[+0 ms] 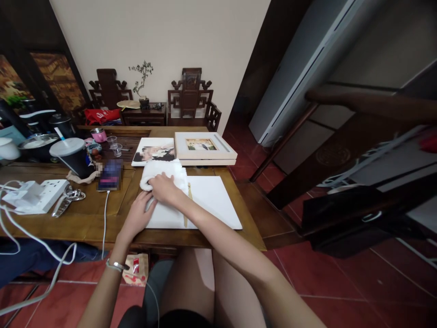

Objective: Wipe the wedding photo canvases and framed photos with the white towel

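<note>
A large white flat panel (pixel 215 200) with a narrow gold strip lies at the table's front edge; whether it is an album or a board, I cannot tell. Over its upper left part spreads a fluffy white cloth (pixel 164 171). My right hand (pixel 164 187) reaches across the panel and presses on this cloth, fingers curled into its near edge. Beside it, my left hand (pixel 139 210) lies on the panel's left edge, fingers extended and the tips close to the cloth. Part of the panel is hidden under the cloth and my right forearm.
Behind the panel are a photo panel (pixel 155 150) and a boxed frame (pixel 205 148). To the left are a phone (pixel 109 175) on a white cable, a lidded cup (pixel 73 152) and a power strip (pixel 48 196). A paper bag (pixel 136 269) sits below the table.
</note>
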{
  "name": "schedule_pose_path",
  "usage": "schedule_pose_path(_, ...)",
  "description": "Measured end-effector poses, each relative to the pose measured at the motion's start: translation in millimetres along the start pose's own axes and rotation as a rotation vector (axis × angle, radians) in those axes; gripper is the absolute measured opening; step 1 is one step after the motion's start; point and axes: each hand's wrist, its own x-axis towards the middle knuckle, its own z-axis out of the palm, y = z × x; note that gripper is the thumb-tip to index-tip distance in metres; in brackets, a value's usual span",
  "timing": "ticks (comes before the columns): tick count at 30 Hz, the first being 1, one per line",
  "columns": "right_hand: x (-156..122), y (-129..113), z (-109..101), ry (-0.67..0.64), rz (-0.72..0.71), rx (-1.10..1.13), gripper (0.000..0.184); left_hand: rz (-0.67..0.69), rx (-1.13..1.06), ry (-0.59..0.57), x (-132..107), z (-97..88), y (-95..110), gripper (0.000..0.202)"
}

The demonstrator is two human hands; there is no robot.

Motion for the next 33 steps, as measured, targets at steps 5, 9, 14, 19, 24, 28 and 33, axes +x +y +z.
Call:
schedule_pose_path(5,-25,47,-2,0.007,0.079,-0.004,0.04,-0.023,-0.031,-0.002,-1,3.6,-7,0.044)
schedule_pose_path(9,-58,100,-8,0.007,0.184,-0.034,0.043,-0.013,-0.059,-0.011,-1,4.6,-9,0.044)
schedule_pose_path(14,-110,131,8,0.058,0.244,-0.087,0.05,-0.022,-0.045,-0.01,0,5.3,-8,0.046)
schedule_pose_path(19,-181,104,37,0.055,0.076,-0.031,0.05,-0.018,-0.051,-0.006,-1,6.4,-8,0.047)
schedule_pose_path(24,-202,90,37,-0.014,0.008,0.05,0.054,-0.02,-0.059,0.006,-2,6.0,-9,0.047)
schedule_pose_path(28,-149,114,21,0.027,0.081,0.006,0.053,-0.018,-0.062,-0.012,-1,4.0,-9,0.048)
schedule_pose_path(33,-87,141,7,0.063,0.163,-0.046,0.051,-0.024,-0.066,-0.009,-1,2.4,-8,0.045)
